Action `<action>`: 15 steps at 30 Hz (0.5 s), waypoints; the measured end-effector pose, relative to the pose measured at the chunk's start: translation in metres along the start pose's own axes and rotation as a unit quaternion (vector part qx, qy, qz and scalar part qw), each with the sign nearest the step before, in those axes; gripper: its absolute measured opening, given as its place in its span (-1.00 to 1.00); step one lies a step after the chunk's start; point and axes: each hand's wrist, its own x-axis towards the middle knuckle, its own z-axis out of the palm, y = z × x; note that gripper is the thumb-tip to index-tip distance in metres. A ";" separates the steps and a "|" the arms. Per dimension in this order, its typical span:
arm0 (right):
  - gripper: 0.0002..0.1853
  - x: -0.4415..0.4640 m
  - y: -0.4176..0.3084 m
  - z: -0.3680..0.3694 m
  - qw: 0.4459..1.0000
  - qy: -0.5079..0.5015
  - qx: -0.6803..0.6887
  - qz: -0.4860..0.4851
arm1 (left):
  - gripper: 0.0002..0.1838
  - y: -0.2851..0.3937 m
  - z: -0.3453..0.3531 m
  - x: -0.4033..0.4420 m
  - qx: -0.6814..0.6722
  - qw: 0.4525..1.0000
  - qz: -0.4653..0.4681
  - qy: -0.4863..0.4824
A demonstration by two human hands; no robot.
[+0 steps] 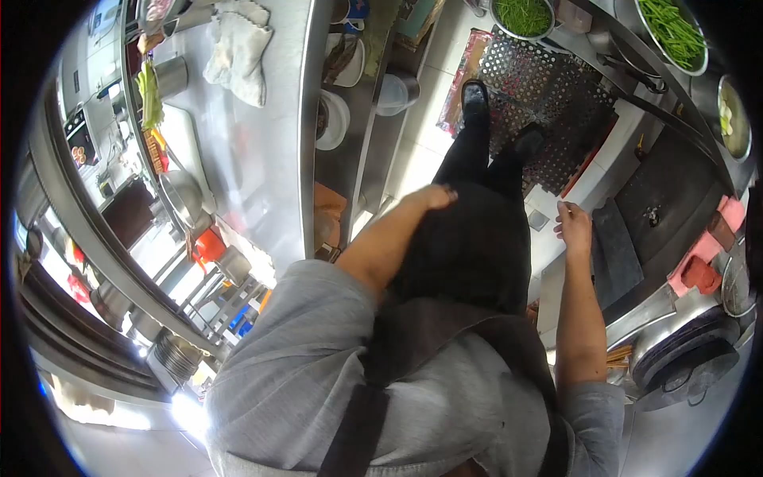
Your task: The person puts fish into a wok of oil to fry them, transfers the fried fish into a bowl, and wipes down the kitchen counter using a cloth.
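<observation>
My left hand (435,197) is beside the front of my dark apron (469,238), near the thigh; most of its fingers are hidden, so what it holds, if anything, does not show. Out to the other side, my right hand (574,224) hangs in the air with loosely bent fingers apart and nothing visible in them. It is nearest to the dark sink area (652,215). A perforated mat (548,95) lies under and around my black shoes (475,95).
A steel counter (270,151) with a crumpled cloth (238,49) runs along the left, above shelves holding bowls (332,119). Bowls of cut greens (522,17) stand at the top right. Pink cloth (730,215) and dark pans (687,350) are at the right.
</observation>
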 end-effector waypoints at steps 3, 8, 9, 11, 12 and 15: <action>-0.60 -0.027 -0.005 -0.017 1.000 0.018 -0.022 -0.014 | -0.20 0.049 0.000 -0.032 0.010 0.997 -0.066 -0.043; -0.66 -0.058 0.020 -0.044 0.988 0.087 -0.093 -0.085 | -0.30 0.077 -0.077 -0.063 -0.105 0.949 -0.039 0.296; -0.67 -0.063 0.031 -0.050 0.975 0.125 -0.133 -0.126 | -0.39 0.068 -0.106 -0.061 -0.015 0.956 0.026 0.293; -0.69 -0.083 0.032 -0.059 0.986 0.138 -0.011 -0.094 | -0.55 0.052 -0.166 -0.057 0.169 0.922 0.153 0.312; -0.69 -0.115 -0.002 -0.074 0.987 0.139 -0.063 -0.057 | -0.49 0.035 -0.182 -0.052 0.207 0.821 0.264 0.462; -0.65 -0.131 -0.019 -0.073 0.960 0.206 -0.135 -0.130 | -0.43 0.070 -0.244 -0.114 -0.449 0.836 0.145 0.281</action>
